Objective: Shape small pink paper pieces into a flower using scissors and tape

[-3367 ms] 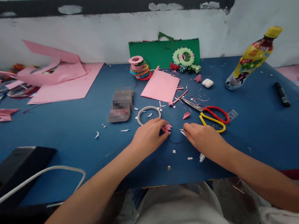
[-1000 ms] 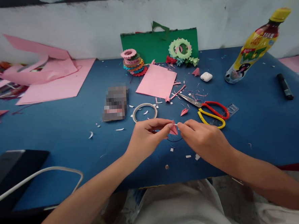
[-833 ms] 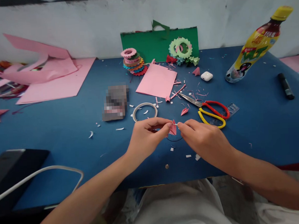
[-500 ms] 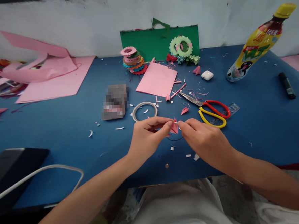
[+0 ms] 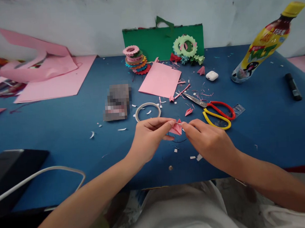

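My left hand [image 5: 149, 139] pinches a small folded pink paper piece [image 5: 177, 129] between thumb and forefinger, above the near middle of the table. My right hand [image 5: 208, 141] is closed at the fingertips on a thin pale stick [image 5: 179, 123], whose other end reaches the paper at my left fingertips. Whether the stick goes into the paper or only lies against it, I cannot tell. Just beyond the hands lie a roll of tape [image 5: 159, 110], a small folded pink paper [image 5: 189, 111], and scissors [image 5: 216, 114] with red and yellow handles.
Behind are pink sheets [image 5: 160, 79], stacked scalloped paper rings [image 5: 136, 61] and a green board [image 5: 150, 42]. A drink bottle [image 5: 264, 48] stands at right, near a white earbud case [image 5: 212, 76]. Paper scraps lie about. A white cable [image 5: 55, 167] crosses the left.
The pink paper has turned slightly in my left fingers, and more of it shows below them. Both hands stay at nearly the same place; the view has shifted a little.
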Available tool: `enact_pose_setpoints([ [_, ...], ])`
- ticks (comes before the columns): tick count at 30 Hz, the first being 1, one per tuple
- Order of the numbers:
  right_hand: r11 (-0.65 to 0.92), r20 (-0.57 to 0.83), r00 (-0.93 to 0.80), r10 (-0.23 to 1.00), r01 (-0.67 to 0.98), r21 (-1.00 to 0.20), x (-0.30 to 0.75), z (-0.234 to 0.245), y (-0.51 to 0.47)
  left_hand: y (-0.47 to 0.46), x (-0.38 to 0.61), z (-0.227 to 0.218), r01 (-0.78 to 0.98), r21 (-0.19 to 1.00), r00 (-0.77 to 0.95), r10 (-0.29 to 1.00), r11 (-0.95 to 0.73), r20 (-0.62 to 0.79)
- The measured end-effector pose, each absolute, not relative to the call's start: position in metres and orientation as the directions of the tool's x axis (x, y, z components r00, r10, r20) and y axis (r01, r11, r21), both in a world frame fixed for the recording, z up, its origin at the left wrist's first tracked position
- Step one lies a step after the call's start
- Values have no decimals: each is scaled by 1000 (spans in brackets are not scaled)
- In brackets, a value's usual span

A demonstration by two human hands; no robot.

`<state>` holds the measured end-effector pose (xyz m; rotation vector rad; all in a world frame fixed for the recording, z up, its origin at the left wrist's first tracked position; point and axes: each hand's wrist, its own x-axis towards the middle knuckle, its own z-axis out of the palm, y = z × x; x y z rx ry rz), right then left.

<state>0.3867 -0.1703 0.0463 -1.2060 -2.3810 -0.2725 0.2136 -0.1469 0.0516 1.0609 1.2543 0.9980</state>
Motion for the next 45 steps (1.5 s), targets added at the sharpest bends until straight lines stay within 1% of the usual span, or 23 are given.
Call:
enact_pose_setpoints([
  [6,616,498,-526,690,788,-22,389,47,-171,-147,212,54,-75,955,108,954,288,-279],
  [11,620,500,-536,680,784,-2,391,49,-172,-149,212,55,-105,949,146,949,296,-280],
  [21,624,505,-560,657,780,54,393,52,-172,-148,211,57,-99,946,206,937,307,-283],
  [26,638,505,-577,642,767,66,394,55,-171,-148,210,56,-56,949,207,933,312,-294],
  [30,647,507,-590,628,758,81,393,54,-171,-148,210,55,-44,960,217,941,276,-260],
  [38,680,491,-613,619,731,57,395,54,-168,-149,209,54,56,984,222,959,169,-177],
  [45,697,493,-620,611,716,36,397,53,-166,-148,205,55,118,993,255,966,13,-42],
])
